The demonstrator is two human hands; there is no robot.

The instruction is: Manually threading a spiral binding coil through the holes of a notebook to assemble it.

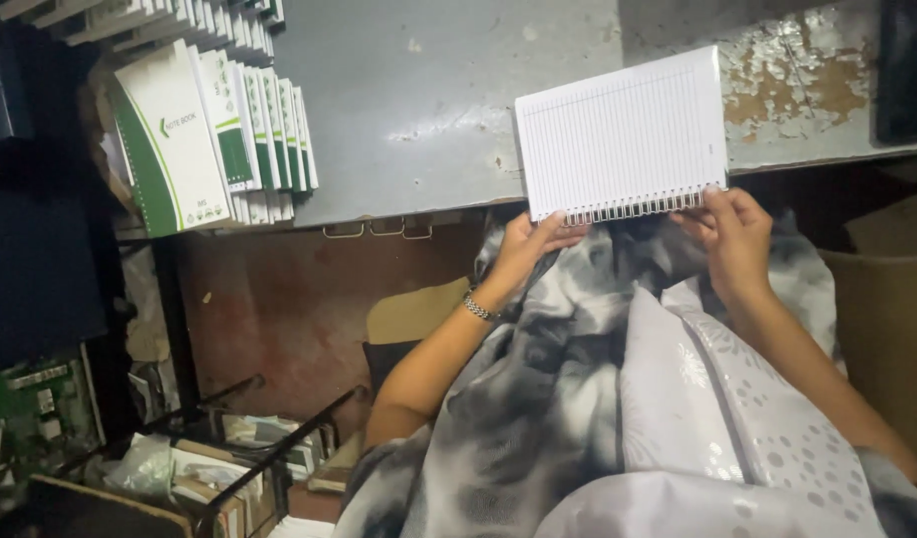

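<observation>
The pad (623, 134) of ruled pages lies at the counter (408, 100) edge, its wire spiral already along the near edge. Left hand (526, 249) and right hand (732, 229) fingers clamp that edge. Covered notebooks (214, 134) stand far left of the pad.

A ruled spiral pad (623, 130) lies on the tabletop (418, 100), at its near edge, spiral side toward the person. The left hand (526, 249) meets the pad's near left corner and the right hand (732, 231) its near right corner. Well to the left, a row of notebooks (214, 130) stands on the tabletop's left end (leaning one against the next). Below, on the floor, lies a heap of papers (229, 468).
</observation>
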